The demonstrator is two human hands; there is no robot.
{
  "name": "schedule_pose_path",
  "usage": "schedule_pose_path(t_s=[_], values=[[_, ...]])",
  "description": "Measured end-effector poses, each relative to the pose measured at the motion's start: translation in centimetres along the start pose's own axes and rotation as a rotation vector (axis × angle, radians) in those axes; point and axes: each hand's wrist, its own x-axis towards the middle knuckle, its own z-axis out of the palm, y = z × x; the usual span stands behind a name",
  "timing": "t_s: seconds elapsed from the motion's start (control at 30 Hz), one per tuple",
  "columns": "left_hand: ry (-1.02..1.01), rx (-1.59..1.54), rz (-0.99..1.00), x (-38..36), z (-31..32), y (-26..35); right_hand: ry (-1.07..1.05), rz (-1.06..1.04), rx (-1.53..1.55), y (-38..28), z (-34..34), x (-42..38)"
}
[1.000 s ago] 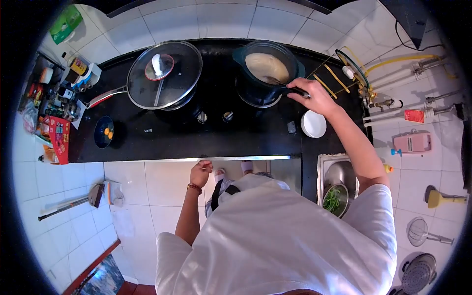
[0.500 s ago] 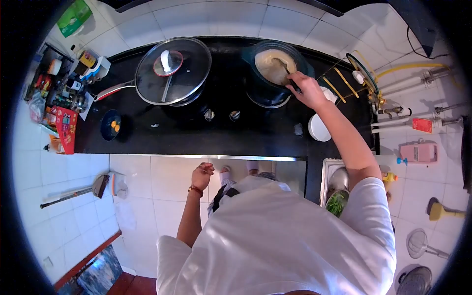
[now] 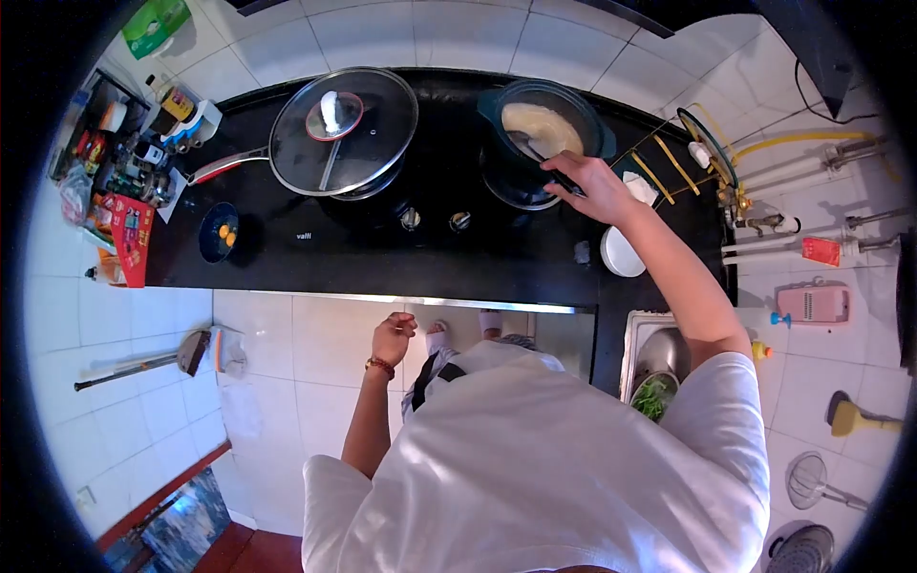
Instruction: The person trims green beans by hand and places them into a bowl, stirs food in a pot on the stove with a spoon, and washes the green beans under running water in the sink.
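L hand (image 3: pixel 393 336) hangs nearest the body, just short of the counter's front edge: fingers loosely bent, not clenched, nothing seen in it, so released AFAICT. To the R, by the front edge, the sink (image 3: pixel 631 329) has a metal bowl w/ greens (image 3: pixel 653 396) in it, part hidden by the sleeve.

Nr the counter's (image 3: pixel 382 263) L front corner: dark bowl (image 3: pixel 211 226) w/ 2 yolks (image 3: pixel 227 234). White bowl (image 3: pixel 623 252) sits on the R part, between sink and stove, close under the R forearm.

Farther, toward the back edge and R of centre: dark pot (image 3: pixel 544 94) on a burner, lid off, pale liquid (image 3: pixel 552 122) inside. R hand (image 3: pixel 590 186) grasps the black handle of a utensil (image 3: pixel 527 145) over the pot's front R rim; its working end is in the pot, tip too hazy to ID. L of the pot, also twd back edge: pan w/ a glass lid (image 3: pixel 291 143) on.

Step in hand, my read: stirring the pot. Next move IMO calls for a light grip, wrist clear of the hot rim, tip swept low along the wall. Risk: slop over the rim if rushed. L hand is free to steady the pot, but bare fingers on hot sides = bad idea.
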Motion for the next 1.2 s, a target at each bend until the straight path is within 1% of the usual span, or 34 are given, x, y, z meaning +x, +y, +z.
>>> schedule_pose_path(t_s=[0.07, 0.17, 0.2, 0.27, 0.3, 0.33, 0.4, 0.47, 0.5, 0.53, 0.6, 0.73, 0.77, 0.87, 0.93, 0.97, 1.07, 1.1, 1.2], values=[[0.000, 0.003, -0.011, -0.2, 0.1, 0.2, -0.006, -0.022, 0.033, -0.3, -0.8, -0.2], [0.006, 0.044, -0.025, -0.2, -0.2, 0.7, -0.020, 0.025, 0.124, -0.3, -2.6, -0.3], [0.010, 0.063, -0.033, -0.3, -0.4, 1.0, 0.042, -0.019, 0.155, 0.1, -3.0, -0.1], [0.017, 0.070, -0.017, -0.1, -0.8, 0.6, -0.108, 0.351, 0.439, 0.4, -4.8, 0.0], [0.019, 0.058, 0.006, 0.2, -1.0, -0.4, -0.118, 0.502, 0.516, 0.9, -5.4, 0.2], [0.020, 0.045, 0.028, 0.2, -1.1, -0.6, -0.131, 0.512, 0.567, 1.9, -5.9, 0.4], [0.037, 0.050, -0.012, 0.2, -1.4, -0.4, -0.072, 0.530, 0.638, 3.1, -6.0, 0.6], [0.045, 0.037, -0.034, 0.3, -1.4, -0.4, -0.033, 0.508, 0.620, 2.7, -4.8, 0.4], [0.042, 0.024, -0.039, 0.4, -1.4, -0.7, -0.013, 0.396, 0.514, 2.7, -3.5, 0.3], [0.039, 0.011, -0.045, 0.5, -1.3, -1.0, 0.105, -0.040, 0.187, 1.9, -2.7, 0.7], [0.043, 0.003, -0.047, 0.9, -0.9, -1.3, 0.024, -0.047, 0.076, 0.2, -1.6, 1.2], [0.032, -0.046, -0.002, 1.5, -0.7, -1.1, -0.017, -0.078, -0.051, 0.8, 0.1, 1.9], [0.034, -0.014, 0.011, 1.7, -0.7, -0.9, -0.034, -0.065, -0.072, 1.1, 0.4, 1.9], [0.047, 0.036, 0.014, 1.9, -0.8, -0.5, 0.019, -0.088, -0.152, 2.3, 1.3, 2.4], [0.046, 0.017, -0.022, 1.4, -0.8, 1.0, -0.014, -0.038, -0.195, 2.9, 1.5, 2.7], [0.045, 0.039, -0.030, 1.2, -0.8, 1.7, -0.008, -0.052, -0.248, 3.6, 1.7, 2.6], [0.046, 0.061, 0.012, 1.4, -1.0, 0.5, -0.100, -0.051, -0.312, 4.1, 1.5, 2.1], [0.045, 0.051, -0.007, 1.2, -0.9, 0.5, -0.139, -0.047, -0.323, 4.1, 1.5, 1.7], [0.042, 0.034, -0.028, 1.0, -1.1, 0.5, -0.151, 0.057, -0.321, 3.5, 1.1, 0.9]])
